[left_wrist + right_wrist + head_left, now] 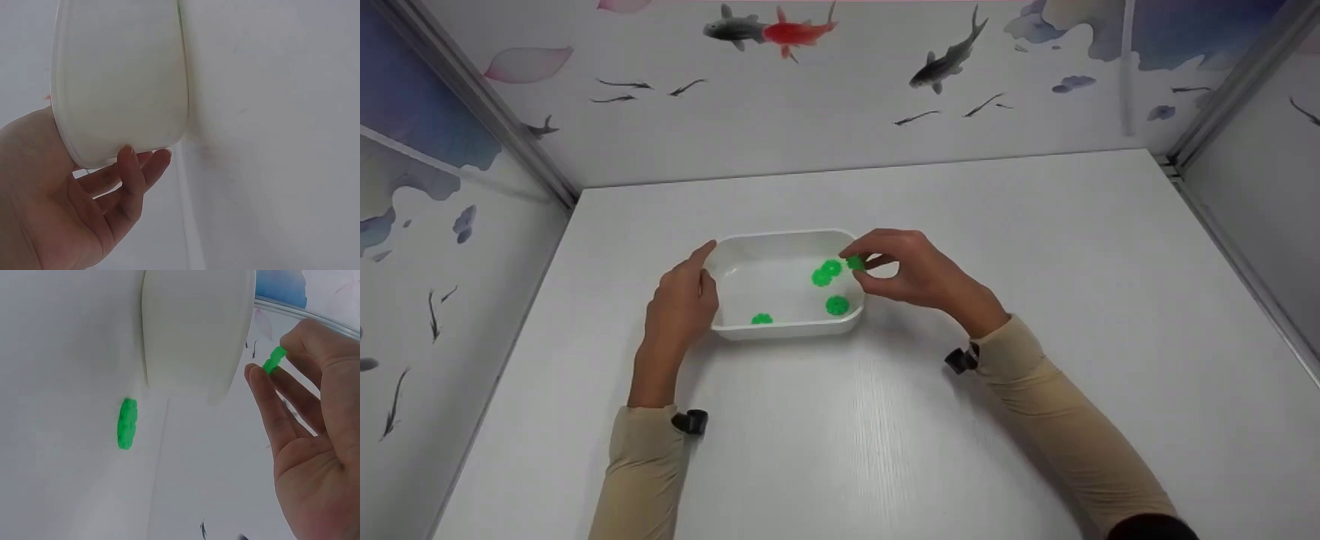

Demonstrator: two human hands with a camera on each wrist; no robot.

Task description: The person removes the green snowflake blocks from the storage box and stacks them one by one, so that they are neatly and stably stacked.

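A white plastic tub (780, 330) stands on the table, with several green snowflake discs (837, 305) inside it. At the tub's left end, my left hand (681, 304) grips the rim and wall, and its fingertips (129, 154) rest against the outside of that end. My right hand (919, 271) is at the right end near the rim. Between thumb and fingertips it pinches one green disc (274, 360), held edge-on in the right wrist view. Another green disc (127, 423) shows low beside the tub in that view, and my right hand hides that spot from the head view.
The white table (840, 435) reaches back to an upright panel (840, 127) printed with fish. Similar panels rise at the left and right sides. A black wrist camera (691, 422) is on the left sleeve, and another (961, 358) is on the right.
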